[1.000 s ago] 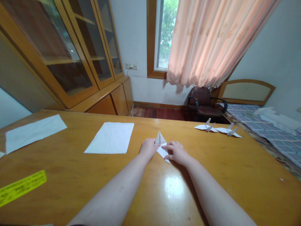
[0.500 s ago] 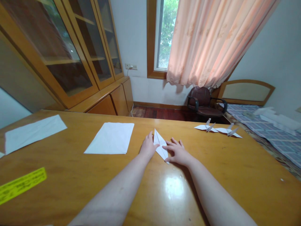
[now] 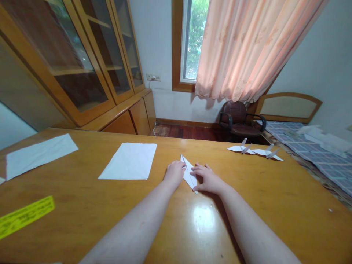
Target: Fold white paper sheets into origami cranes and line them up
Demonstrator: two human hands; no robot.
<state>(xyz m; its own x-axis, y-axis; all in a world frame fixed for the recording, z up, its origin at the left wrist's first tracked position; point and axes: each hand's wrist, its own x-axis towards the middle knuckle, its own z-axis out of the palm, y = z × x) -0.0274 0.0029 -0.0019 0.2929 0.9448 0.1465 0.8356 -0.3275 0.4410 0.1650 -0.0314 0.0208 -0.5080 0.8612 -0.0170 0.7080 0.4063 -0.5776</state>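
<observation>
A narrow, kite-shaped piece of folded white paper (image 3: 189, 178) lies on the wooden table between my hands, one pointed end away from me. My left hand (image 3: 175, 173) has its fingers curled in over the paper's left edge, gripping it; the fingertips partly cover the fold. On the right side, my right hand (image 3: 208, 178) has its fingers apart, with fingertips resting on the paper's right edge and the thumb near the lower point. Two folded paper cranes (image 3: 242, 148) stand at the far right of the table.
A square white sheet (image 3: 130, 161) lies left of my hands, and a longer white sheet (image 3: 41, 156) farther left. A yellow printed strip (image 3: 27, 216) is on the table (image 3: 90, 212) at lower left. Beyond are a glass-fronted cabinet (image 3: 110, 99), a chair (image 3: 235, 113) and a bed (image 3: 302, 135).
My left hand has drawn slightly toward me, its fingers now curled over the paper's edge. The folded paper has shifted slightly toward me. My right hand is nearly still, its fingers a little lower.
</observation>
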